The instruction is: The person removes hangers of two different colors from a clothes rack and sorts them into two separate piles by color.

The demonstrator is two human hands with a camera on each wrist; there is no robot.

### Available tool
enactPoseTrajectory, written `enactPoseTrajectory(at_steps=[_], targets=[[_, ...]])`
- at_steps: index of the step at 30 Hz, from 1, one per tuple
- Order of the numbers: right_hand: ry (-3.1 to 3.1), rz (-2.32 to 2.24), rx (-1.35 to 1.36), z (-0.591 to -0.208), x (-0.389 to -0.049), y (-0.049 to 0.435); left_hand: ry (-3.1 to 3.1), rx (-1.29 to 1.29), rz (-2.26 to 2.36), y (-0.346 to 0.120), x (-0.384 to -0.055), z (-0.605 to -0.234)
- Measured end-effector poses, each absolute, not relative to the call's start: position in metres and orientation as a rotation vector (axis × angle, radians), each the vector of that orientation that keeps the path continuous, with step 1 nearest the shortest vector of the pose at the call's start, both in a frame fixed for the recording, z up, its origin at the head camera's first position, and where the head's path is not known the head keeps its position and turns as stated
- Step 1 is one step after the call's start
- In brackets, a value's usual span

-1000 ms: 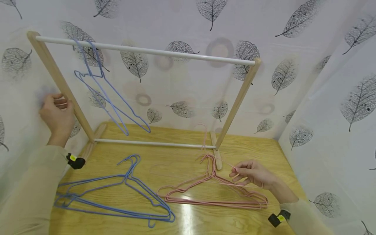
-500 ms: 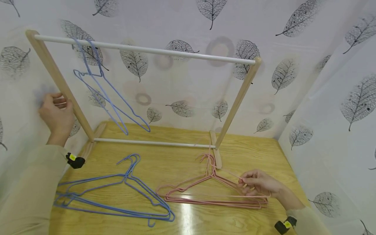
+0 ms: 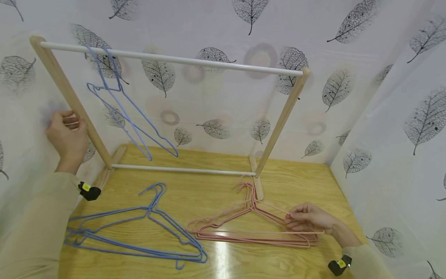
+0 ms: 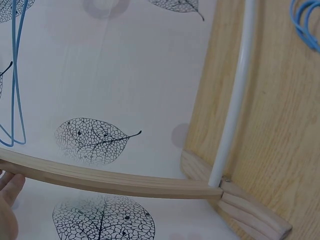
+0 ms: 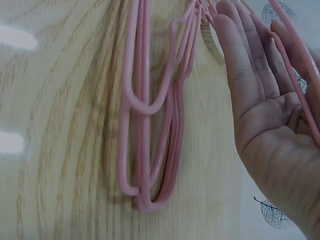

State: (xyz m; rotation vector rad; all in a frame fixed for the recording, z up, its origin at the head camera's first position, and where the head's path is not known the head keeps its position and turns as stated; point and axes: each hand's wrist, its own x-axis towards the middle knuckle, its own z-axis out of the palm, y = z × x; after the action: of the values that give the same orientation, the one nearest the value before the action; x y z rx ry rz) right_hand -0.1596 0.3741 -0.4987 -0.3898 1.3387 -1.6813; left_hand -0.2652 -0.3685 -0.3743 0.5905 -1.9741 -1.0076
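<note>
My right hand [image 3: 310,219] pinches one upper arm of a pink wire hanger [image 3: 271,206] between thumb and fingers. That hanger overlaps a stack of pink hangers [image 3: 251,241] on the table in the head view; the stack's rounded ends [image 5: 145,200] show in the right wrist view. At the far left, my left hand [image 3: 67,137] grips the left wooden post [image 3: 66,89] of a small clothes rack, with its fingers [image 4: 11,187] at the post in the left wrist view. Two blue hangers [image 3: 127,116] hang from the rack's white top rail [image 3: 195,61].
Several blue hangers [image 3: 150,209] lie loosely stacked on the wooden table [image 3: 216,267], front left. The rack's white lower rail [image 3: 184,170] and right foot [image 3: 258,190] stand just behind the stacks. Leaf-patterned curtains [image 3: 216,104] close off the back and sides.
My right hand has moved down and to the right with the pink hanger, whose hook has dropped from above the lower rail to near the stack's hooks. The left hand stays in place.
</note>
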Motion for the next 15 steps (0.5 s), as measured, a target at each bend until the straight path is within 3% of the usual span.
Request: enactPoseTrajectory(at_steps=[15], targets=[[1.722, -1.508, -0.385, -0.5037, -0.1590, 0.3773, -1.946, 0.525, -1.031, -0.3729, -0.2657, -0.3774]])
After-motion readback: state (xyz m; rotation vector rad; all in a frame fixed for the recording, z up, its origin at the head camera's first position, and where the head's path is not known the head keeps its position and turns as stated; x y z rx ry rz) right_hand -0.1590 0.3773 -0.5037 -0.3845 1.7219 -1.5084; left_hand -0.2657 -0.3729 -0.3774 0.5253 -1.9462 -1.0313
